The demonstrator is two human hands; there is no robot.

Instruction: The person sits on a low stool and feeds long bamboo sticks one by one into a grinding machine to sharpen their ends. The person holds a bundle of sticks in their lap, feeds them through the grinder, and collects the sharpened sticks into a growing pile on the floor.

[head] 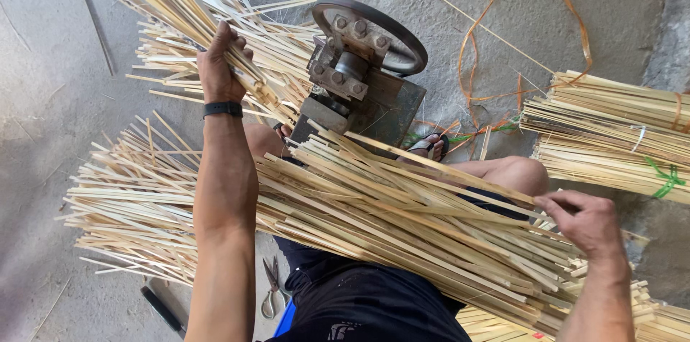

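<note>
A heavy grey metal machine with a round flywheel (369, 36) and a bolted hub stands on the grey concrete floor (43, 97); everything else is placed from it. Right of the machine, well apart, lies a stacked pile of pale split bamboo slats (611, 133), one bundle tied with a thin green cord (667, 180). Between the machine and that pile, curling orange plastic straps (471, 47) lie loose on the floor. Just right of the machine's base a dark sandal (430, 146) shows. Below and left of the machine, near the picture's bottom edge, lie steel scissors (272, 288) beside a black-handled tool (164, 308).
</note>
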